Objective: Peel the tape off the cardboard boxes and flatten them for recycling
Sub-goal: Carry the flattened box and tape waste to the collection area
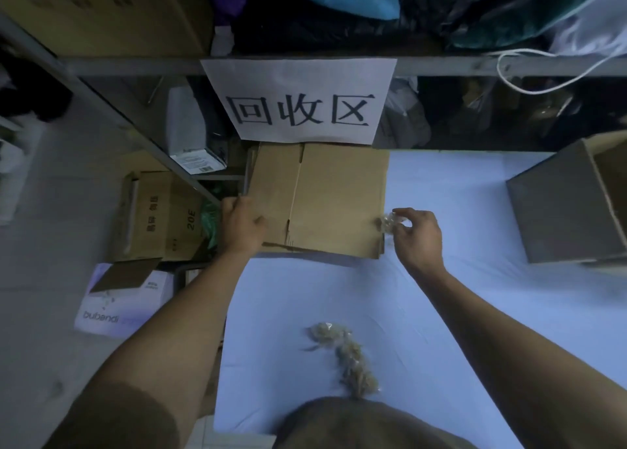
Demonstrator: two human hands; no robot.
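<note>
A pale blue sheet covers the table (441,313) that fills most of the space in front of the person, and it runs back against a metal shelving rack (135,65) stuffed with dark bags, bundled cloth and a large brown carton on its top level. A white paper sign (300,101) with three bold black characters hangs from the rack's front rail, right above the table's far edge. On the grey floor to the left sit a brown carton (163,218) printed with "20E" and a white box (125,299) marked "bubandi", one in front of the other. At the table's right side stands a still-assembled cardboard box (570,204), its top open. The flattened cardboard box (325,201) lies at the far left corner of the table, just below the sign, its left edge reaching past the table's side. The left hand (242,225) reaches out with a straight arm and grips that left edge, fingers curled over it and thumb on top. The right hand (419,238) hovers at the flattened box's right edge, its fingertips pinching a crumpled wad of clear tape (390,223) that touches the cardboard's corner. Nearer the person, a heap of peeled tape (346,357) lies strung out on the sheet.
</note>
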